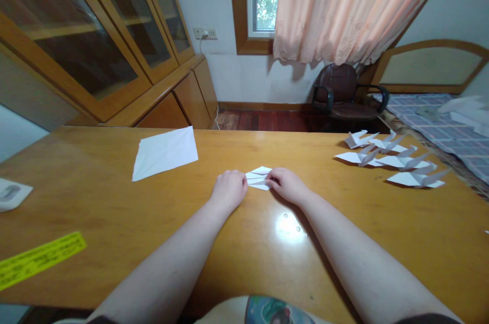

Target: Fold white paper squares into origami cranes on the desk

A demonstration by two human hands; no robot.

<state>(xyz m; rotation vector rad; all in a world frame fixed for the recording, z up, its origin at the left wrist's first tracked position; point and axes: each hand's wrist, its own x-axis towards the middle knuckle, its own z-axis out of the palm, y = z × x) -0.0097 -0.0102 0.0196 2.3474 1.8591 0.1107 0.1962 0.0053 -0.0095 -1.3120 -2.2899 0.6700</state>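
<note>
A small piece of folded white paper [259,180] lies on the wooden table between my two hands, its creased flaps facing up. My left hand [230,189] is closed at its left end, fingers curled against the edge. At the right end my right hand [287,184] pinches the paper between thumb and fingers. The fingertips of both hands are partly hidden. Several folded paper cranes [414,179] stand grouped on the right side of the table.
White paper sheets [166,153] lie at the back left of the table [153,232]. A yellow strip with print [42,260] and a white object [13,195] are at the far left. Beyond the table stand a brown chair [342,92] and a glass-door cabinet [126,44].
</note>
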